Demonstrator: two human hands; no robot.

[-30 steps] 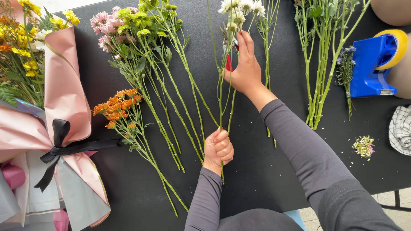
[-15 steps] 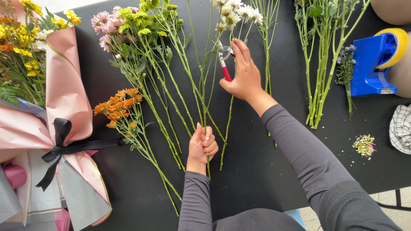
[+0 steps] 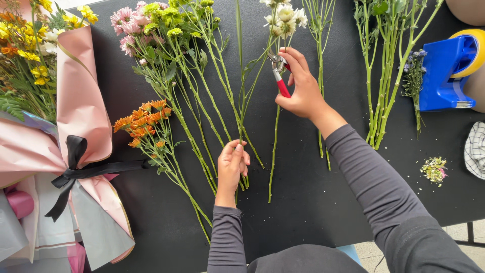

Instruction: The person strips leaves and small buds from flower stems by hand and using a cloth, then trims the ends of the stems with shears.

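Left hand (image 3: 231, 169) was clamped around the lower end of a long green stem (image 3: 239, 76), holding it flat on the black table (image 3: 313, 202). Right hand (image 3: 301, 88) was closed on red-handled floral snips (image 3: 279, 76), blades up by the white chrysanthemum heads (image 3: 285, 15), near a side shoot. Can't tell if the blades were open or biting.

Judgement on doing it well: keep the stem pinned low so it doesn't roll, bring the blades in square and close to the main stalk, clear of the white blooms just above.

Around it:
- green button mums (image 3: 174, 20) and pink daisies (image 3: 126, 23) fanned out left of the held stem, stalks crossing it near the left hand
- orange spray mums (image 3: 144, 121) lower left
- wrapped bouquet in pink paper (image 3: 76, 101) with a black ribbon bow (image 3: 76, 167) at far left
- bare green stems (image 3: 384, 76), a small purple sprig (image 3: 414, 71) and a blue tape dispenser (image 3: 444, 71) on the right
- small pile of trimmings (image 3: 433, 169) near the right edge

In the way: overlapping neighbour stalks were easy to snag or nick.
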